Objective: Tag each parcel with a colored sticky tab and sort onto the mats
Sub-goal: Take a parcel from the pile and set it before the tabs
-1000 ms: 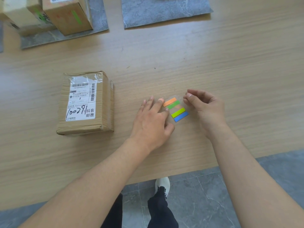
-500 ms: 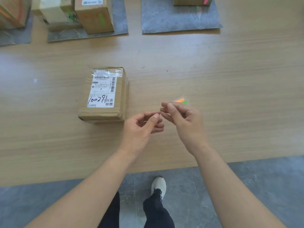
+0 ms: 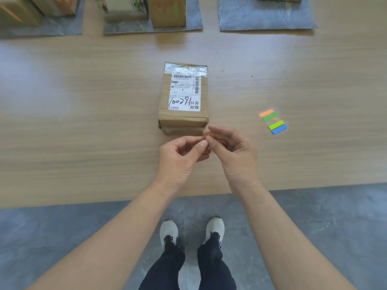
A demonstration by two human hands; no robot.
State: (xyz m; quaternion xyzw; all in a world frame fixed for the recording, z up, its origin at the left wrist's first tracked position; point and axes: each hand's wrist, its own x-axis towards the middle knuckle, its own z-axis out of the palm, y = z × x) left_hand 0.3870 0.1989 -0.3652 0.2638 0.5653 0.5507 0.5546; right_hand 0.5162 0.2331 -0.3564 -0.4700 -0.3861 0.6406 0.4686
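A brown cardboard parcel (image 3: 183,97) with a white shipping label lies on the wooden table (image 3: 83,122), straight ahead of me. Just in front of its near edge my left hand (image 3: 180,160) and my right hand (image 3: 232,153) meet fingertip to fingertip. Together they pinch a small pale sticky tab (image 3: 204,134), which is mostly hidden by the fingers. The pad of sticky tabs (image 3: 273,121), with orange, green, lime and blue strips, lies flat on the table to the right of the parcel, apart from both hands.
Three grey mats line the far side: left mat (image 3: 41,32), middle mat (image 3: 194,24), right mat (image 3: 266,19). Tagged parcels stand on them, among them a box with a green tab (image 3: 168,11). The table's near edge runs just below my wrists.
Both hands left the tab pad and came together in front of the parcel, pinching a tab. The pad now lies alone to the right. My view shifted, so the parcel sits centred.
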